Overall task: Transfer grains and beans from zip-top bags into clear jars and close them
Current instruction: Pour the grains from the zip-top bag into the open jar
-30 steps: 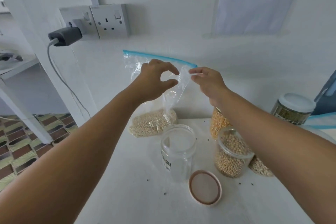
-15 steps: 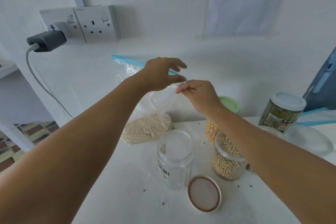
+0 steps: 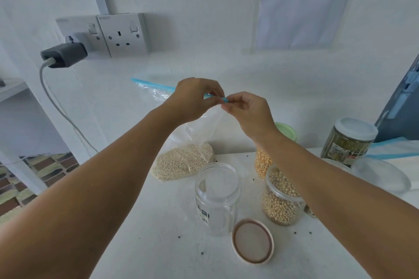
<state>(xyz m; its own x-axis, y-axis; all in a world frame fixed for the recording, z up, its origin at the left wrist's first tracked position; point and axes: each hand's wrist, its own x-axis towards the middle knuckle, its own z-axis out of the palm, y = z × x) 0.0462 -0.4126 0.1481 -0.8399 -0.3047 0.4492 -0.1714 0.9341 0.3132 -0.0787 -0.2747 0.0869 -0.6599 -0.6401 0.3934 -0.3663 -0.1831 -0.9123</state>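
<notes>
A clear zip-top bag (image 3: 183, 161) with pale small grains in its bottom stands against the wall, its blue zip strip at the top. My left hand (image 3: 195, 99) and my right hand (image 3: 247, 111) both pinch the right end of that blue strip, fingertips almost touching. In front of the bag an empty clear jar (image 3: 216, 197) stands open on the white table (image 3: 158, 244). Its pink-rimmed lid (image 3: 252, 241) lies upside down beside it. A jar of round beige beans (image 3: 280, 204) stands open to the right, partly under my right forearm.
Behind my right arm are a jar of yellow kernels (image 3: 263, 163) with a green lid, a closed jar of green beans (image 3: 347, 140), a clear lid (image 3: 383, 176) and another blue-zip bag (image 3: 394, 149). A charger (image 3: 63, 54) is plugged into the wall sockets.
Both hands came together at the right end of the zip strip: the left hand closed from spread fingers to a pinch, the right rose to meet it.
</notes>
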